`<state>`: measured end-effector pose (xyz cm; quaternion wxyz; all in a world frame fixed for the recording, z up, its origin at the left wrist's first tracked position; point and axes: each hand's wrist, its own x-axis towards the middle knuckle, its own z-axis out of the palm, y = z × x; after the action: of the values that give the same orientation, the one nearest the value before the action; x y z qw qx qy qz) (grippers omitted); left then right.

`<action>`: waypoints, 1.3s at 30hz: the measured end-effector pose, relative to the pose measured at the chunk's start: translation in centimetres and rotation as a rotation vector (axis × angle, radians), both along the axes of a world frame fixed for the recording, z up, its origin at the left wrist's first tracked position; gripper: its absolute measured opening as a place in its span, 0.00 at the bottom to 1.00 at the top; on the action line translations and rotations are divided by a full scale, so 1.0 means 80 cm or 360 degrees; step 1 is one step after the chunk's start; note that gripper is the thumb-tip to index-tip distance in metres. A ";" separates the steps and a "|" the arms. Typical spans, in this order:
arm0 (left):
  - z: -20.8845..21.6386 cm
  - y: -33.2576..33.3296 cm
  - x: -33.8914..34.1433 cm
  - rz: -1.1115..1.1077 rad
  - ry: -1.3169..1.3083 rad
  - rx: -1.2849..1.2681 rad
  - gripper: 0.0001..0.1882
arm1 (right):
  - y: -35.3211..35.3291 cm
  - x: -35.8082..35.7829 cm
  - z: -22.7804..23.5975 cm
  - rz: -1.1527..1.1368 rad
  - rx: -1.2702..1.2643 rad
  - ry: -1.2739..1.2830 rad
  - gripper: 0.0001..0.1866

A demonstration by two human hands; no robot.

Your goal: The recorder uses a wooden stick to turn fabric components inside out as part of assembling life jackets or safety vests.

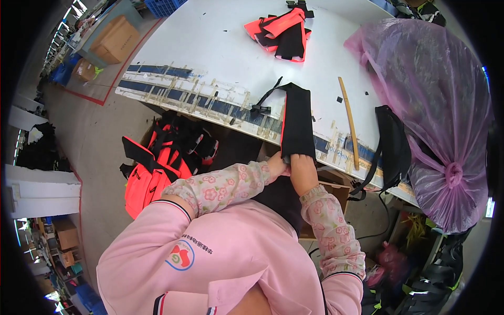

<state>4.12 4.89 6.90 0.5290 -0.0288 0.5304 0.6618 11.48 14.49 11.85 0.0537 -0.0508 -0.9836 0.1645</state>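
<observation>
A flat black padded strap (pixel 298 118) lies across the table's front edge, with a thin line of orange along its left side. From its far end runs a narrow black webbing with a plastic buckle (pixel 261 109). My left hand (pixel 276 165) is closed on the near left corner of the strap. Beside it, my right hand (pixel 303 170) grips the near end, its fingertips hidden in or behind the fabric. Farther up the table sits a loose pile of orange and black fabric pieces (pixel 286 31).
A wooden strip (pixel 349 123) and a black waist bag (pixel 392 147) lie to the right, by a large tied pink plastic bag (pixel 436 105). Below the table at left are orange and black backpacks (pixel 157 170). Worn tape covers the table edge (pixel 210 102).
</observation>
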 end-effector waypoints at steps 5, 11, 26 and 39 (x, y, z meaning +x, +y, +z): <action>-0.032 -0.005 0.001 -0.0110 0.0260 -0.0048 0.10 | 0.000 -0.014 -0.019 0.0081 -0.0032 -0.0090 0.07; -0.037 -0.004 -0.003 0.0010 0.0651 0.0057 0.10 | 0.008 -0.043 -0.014 0.0053 -0.0076 -0.0856 0.08; -0.040 -0.009 -0.019 0.0101 0.0261 -0.0021 0.12 | 0.000 -0.077 -0.015 -0.0153 -0.0323 -0.1463 0.11; -0.069 -0.025 -0.030 -0.0154 0.0699 0.0032 0.11 | -0.021 -0.060 -0.009 -0.0140 -0.0395 -0.0552 0.20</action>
<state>1.68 2.89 1.41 0.4322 0.1466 0.6270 0.6313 6.66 12.82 11.11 -0.1160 -0.1273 -0.9472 0.2706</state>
